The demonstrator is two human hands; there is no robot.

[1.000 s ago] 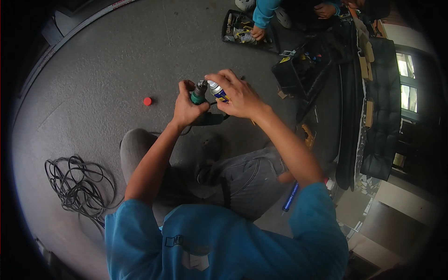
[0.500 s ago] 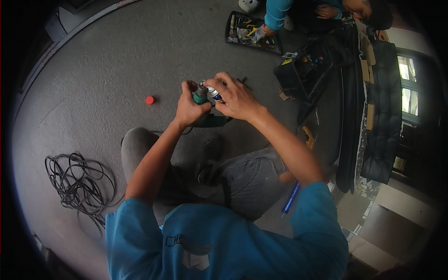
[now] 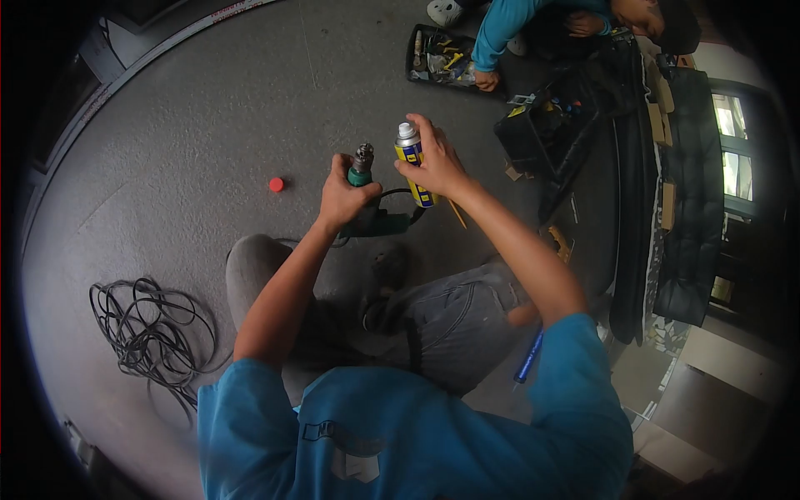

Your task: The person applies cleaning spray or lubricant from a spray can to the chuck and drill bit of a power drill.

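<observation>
My left hand (image 3: 343,198) is wrapped round the front of a green power drill (image 3: 385,223), whose metal chuck (image 3: 364,157) points away from me. In my right hand (image 3: 437,167) is a blue and yellow spray can (image 3: 413,156) with a white nozzle on top, held upright and apart from the chuck, just to its right. The thumb and fingers close round the can's body. A red cap (image 3: 277,184) lies on the floor to the left of the drill.
A tangled black cable (image 3: 150,329) lies at lower left. Ahead on the right are a tool tray (image 3: 442,77) and a black tool box (image 3: 533,142); a co-worker's hand (image 3: 487,80) is at the tray. A blue tube (image 3: 528,357) lies beside my leg.
The spray can has moved right, away from the chuck, and now stands more upright in my right hand. The co-worker's hand has shifted to the tray's near right edge.
</observation>
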